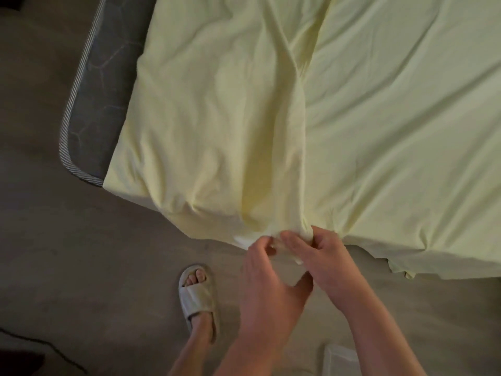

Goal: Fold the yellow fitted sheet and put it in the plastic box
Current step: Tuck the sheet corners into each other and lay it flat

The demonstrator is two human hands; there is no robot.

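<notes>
The pale yellow fitted sheet [339,109] lies spread and wrinkled over a mattress, with a long raised fold running down its middle toward me. At the near edge of the bed that fold bunches together. My left hand [267,270] pinches the bunched hem from the left. My right hand [322,253] grips the same gathered edge from the right, fingers curled into the cloth. Both hands touch each other at the hem. A corner of a clear plastic box [339,358] shows at the bottom edge.
The bare grey mattress [92,104] with striped piping sticks out at the left. A foot in a pale slipper [196,297] stands on the grey floor [81,267] below the bed's edge. A dark cable [40,344] crosses the floor at bottom left.
</notes>
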